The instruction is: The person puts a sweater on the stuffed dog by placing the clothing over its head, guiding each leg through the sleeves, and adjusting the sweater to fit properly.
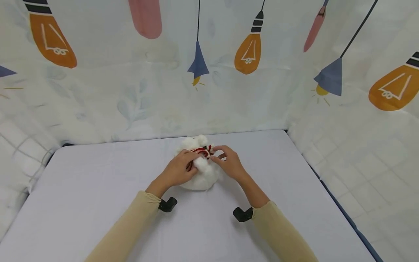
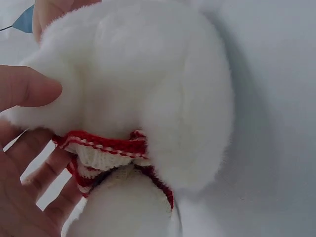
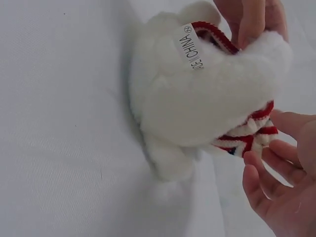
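White plush toy (image 1: 206, 176) is resting on the table (image 1: 98, 203), approx. centre, near the far edge. L hand (image 1: 178, 169) is gripping a furry part, poss. a limb, btw thumb and fingers; R hand (image 1: 230, 163) is pinching the striped knit garment (image 3: 249, 140) at its edge. Step in hand, judging by hand posture: the person is prob. adjusting the knitwear, though whether on, off or merely straight is staying unclear. Next move is prob. calling for a gentle R-hand tug on the fabric w/ L hand steadying the body. Toy's face isn't showing clearly; the garment is hiding some L-hand fingertips in the left wrist view; the sewn label (image 3: 190, 47) is showing "CHINA", other lettering being partly cut off.
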The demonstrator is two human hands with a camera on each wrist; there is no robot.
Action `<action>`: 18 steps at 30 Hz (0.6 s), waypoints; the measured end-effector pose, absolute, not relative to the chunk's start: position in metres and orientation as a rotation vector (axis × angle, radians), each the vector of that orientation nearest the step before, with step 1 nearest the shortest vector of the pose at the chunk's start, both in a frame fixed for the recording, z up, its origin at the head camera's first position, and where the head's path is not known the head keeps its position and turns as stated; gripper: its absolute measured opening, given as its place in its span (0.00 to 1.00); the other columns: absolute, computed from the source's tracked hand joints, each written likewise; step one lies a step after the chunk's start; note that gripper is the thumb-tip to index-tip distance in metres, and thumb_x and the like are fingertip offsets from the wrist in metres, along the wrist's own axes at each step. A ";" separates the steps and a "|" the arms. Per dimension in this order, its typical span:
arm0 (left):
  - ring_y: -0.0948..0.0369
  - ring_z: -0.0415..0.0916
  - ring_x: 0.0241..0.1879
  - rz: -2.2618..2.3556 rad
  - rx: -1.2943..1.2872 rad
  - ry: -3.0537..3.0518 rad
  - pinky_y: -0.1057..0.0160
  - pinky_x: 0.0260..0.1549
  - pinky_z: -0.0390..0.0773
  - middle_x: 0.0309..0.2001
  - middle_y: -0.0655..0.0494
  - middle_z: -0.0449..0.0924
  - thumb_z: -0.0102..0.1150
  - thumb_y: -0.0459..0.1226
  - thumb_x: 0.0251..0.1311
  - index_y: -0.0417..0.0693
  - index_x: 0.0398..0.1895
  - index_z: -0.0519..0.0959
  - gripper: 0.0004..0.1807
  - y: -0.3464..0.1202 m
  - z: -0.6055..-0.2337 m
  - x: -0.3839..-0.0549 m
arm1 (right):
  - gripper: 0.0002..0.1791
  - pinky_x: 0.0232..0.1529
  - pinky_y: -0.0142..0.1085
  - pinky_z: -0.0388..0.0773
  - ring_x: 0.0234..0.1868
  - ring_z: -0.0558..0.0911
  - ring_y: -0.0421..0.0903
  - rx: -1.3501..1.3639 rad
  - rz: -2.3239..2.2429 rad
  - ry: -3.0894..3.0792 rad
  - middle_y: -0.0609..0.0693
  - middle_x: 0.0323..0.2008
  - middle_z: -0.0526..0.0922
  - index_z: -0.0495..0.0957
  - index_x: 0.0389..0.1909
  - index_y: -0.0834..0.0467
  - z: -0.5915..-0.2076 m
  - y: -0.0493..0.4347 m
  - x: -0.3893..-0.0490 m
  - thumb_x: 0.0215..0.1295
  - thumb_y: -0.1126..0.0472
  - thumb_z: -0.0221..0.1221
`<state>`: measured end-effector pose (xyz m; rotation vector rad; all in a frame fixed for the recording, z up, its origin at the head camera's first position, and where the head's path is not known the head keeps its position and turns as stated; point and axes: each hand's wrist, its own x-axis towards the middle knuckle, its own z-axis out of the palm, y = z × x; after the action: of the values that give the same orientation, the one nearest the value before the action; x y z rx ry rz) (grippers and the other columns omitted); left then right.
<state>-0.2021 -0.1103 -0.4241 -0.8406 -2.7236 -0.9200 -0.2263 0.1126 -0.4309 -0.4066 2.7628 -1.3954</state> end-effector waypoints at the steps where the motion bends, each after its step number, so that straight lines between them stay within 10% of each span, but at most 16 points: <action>1: 0.59 0.69 0.43 -0.918 -0.840 -2.731 0.60 0.37 0.71 0.40 0.54 0.77 0.57 0.33 0.56 0.52 0.55 0.79 0.22 -0.111 -0.422 -0.203 | 0.21 0.39 0.37 0.80 0.45 0.82 0.48 -0.414 -1.385 2.765 0.48 0.56 0.79 0.76 0.58 0.51 -0.432 0.111 -0.229 0.64 0.54 0.62; 18: 0.56 0.72 0.43 -0.744 -0.838 -2.800 0.57 0.38 0.73 0.35 0.55 0.80 0.60 0.37 0.59 0.50 0.56 0.79 0.19 -0.113 -0.417 -0.197 | 0.05 0.29 0.33 0.70 0.28 0.73 0.42 -0.405 -1.467 2.548 0.49 0.29 0.78 0.73 0.36 0.56 -0.442 0.091 -0.248 0.68 0.59 0.57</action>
<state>-0.1973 -0.1133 -0.4171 -0.8384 -2.7998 -0.7440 -0.2476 0.0912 -0.4419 -0.4050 2.5475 -1.4669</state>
